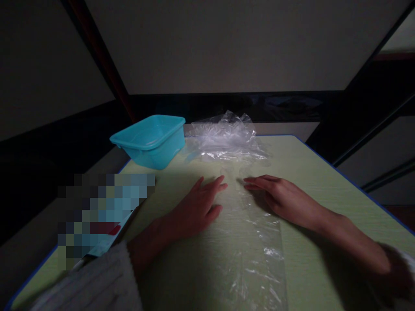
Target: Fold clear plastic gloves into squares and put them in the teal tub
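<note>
A clear plastic bag [249,259] lies flat on the pale green table [311,172], running from between my hands to the near edge. My left hand [199,205] is over the bag's left side with its fingers spread and nothing in them. On the right, my right hand [279,194] has its fingers stretched out close together, fingertips at the bag's upper part; no held object shows. Beyond both hands is a crumpled heap of clear plastic bags [227,138].
A turquoise plastic basin [162,149] stands at the table's back left. Nearer on the left lies a flat light-blue item [103,246], mostly blurred out by pixelation. A pale panel [220,47] rises behind the table.
</note>
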The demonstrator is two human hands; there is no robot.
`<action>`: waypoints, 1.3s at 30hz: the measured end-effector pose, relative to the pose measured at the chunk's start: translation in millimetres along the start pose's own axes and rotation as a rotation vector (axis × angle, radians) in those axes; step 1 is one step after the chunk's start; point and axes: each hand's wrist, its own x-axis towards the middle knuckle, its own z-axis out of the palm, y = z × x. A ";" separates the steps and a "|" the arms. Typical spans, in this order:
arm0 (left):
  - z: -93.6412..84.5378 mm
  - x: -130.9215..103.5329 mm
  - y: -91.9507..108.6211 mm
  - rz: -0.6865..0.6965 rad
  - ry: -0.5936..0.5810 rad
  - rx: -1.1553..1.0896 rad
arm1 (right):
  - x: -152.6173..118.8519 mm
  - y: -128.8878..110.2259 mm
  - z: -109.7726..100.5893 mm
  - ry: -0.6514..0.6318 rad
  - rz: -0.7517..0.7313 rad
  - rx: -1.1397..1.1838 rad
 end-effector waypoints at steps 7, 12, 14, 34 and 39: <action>-3.8 -3.5 3.9 -0.020 0.119 0.169 | 2.8 -4.6 5.8 0.004 -0.170 -0.027; -2.8 -4.0 -3.4 -0.033 0.309 0.118 | 1.1 -5.8 0.3 0.059 -0.180 0.092; -2.4 -3.0 -3.6 -0.060 0.372 -0.040 | 0.6 -7.3 -0.7 0.082 -0.176 0.155; -1.9 0.7 1.7 -0.268 0.219 -0.708 | 0.0 -14.6 5.5 -0.061 -0.206 0.469; -3.3 1.0 4.0 -0.253 0.190 -0.684 | 0.7 -14.5 4.8 -0.062 -0.221 0.455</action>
